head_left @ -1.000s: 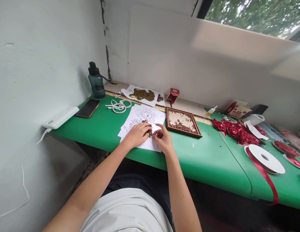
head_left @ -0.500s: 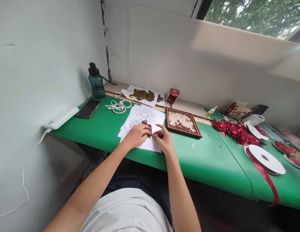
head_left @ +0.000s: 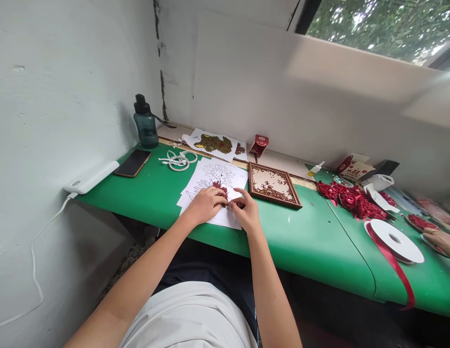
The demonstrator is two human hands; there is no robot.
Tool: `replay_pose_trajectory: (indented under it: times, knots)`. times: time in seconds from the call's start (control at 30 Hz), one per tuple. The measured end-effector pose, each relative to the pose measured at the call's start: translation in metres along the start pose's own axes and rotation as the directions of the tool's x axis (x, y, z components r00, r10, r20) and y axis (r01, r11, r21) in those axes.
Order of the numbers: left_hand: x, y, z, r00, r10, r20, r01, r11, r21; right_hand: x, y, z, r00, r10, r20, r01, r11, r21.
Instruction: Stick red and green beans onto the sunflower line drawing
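Both my hands rest on a white sheet with a printed flower outline (head_left: pixel 214 179) on the green table (head_left: pixel 312 237). A patch of small red beads (head_left: pixel 220 185) covers part of the drawing. My left hand (head_left: pixel 203 205) lies over the sheet with its fingers bent down onto the beads. My right hand (head_left: pixel 247 210) sits just to the right, thumb and forefinger pinched together at the edge of the bead patch. What the pinch holds is too small to make out.
A wooden frame tray of red beads (head_left: pixel 273 185) lies right of the sheet. A dark bottle (head_left: pixel 145 123), phone (head_left: pixel 132 163), power bank (head_left: pixel 91 177) and coiled cable (head_left: pixel 179 159) sit left. Red ribbon roses (head_left: pixel 352 198), a ribbon spool (head_left: pixel 395 240) and another person's hand (head_left: pixel 442 239) are right.
My hands stay on the sheet with small finger shifts at the beads. Another person's hand has come into view at the far right edge.
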State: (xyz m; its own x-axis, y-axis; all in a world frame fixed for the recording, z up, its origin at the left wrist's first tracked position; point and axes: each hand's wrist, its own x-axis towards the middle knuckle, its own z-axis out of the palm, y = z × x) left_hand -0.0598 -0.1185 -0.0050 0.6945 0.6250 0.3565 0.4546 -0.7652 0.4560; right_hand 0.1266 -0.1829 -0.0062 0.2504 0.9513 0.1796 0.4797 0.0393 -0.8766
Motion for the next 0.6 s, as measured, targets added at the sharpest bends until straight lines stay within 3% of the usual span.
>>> replay_pose_trajectory:
  times: [0.17, 0.6]
  knots:
    - [-0.0003, 0.0009, -0.0001, 1.000, 0.000, 0.000, 0.000, 1.000, 0.009, -0.0002, 0.0005, 0.0001, 0.997, -0.038, -0.065, 0.038, 0.999, -0.001]
    - [-0.0004, 0.0027, -0.0005, 1.000, 0.005, -0.001, -0.005, 0.999, 0.042, 0.0000, 0.0015, 0.0002, 1.000, -0.012, -0.022, 0.010, 0.998, -0.062]
